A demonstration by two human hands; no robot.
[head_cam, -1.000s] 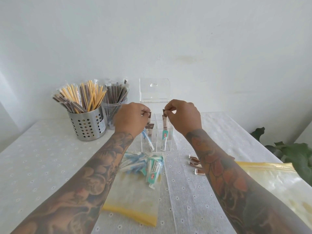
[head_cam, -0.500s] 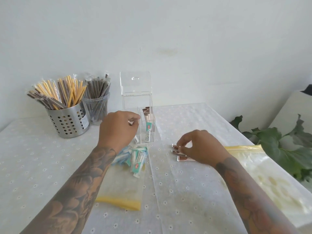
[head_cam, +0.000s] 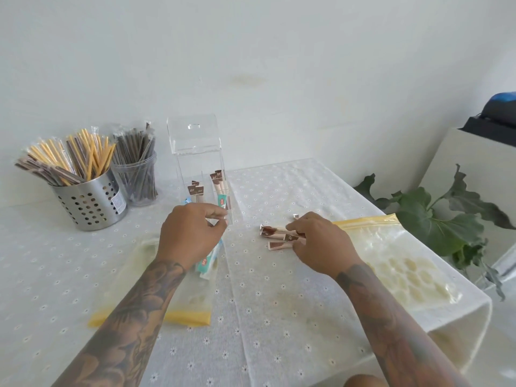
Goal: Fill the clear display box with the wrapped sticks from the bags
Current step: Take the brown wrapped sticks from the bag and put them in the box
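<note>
Right hand (head_cam: 321,244) pinches brown sticks (head_cam: 279,237) — tabletop

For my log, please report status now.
Left hand empty, curled near clear display box. Right hand pinching brown sticks on table. Box partly filled, lid up.

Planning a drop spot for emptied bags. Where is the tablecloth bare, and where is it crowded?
Bare: the strip of white dotted tablecloth between the two forearms, and the near-left corner below the perforated steel holder. Crowded: around the clear acrylic display box, where the left hand hovers, and by the loose brown wrapped sticks under the right hand.
</note>
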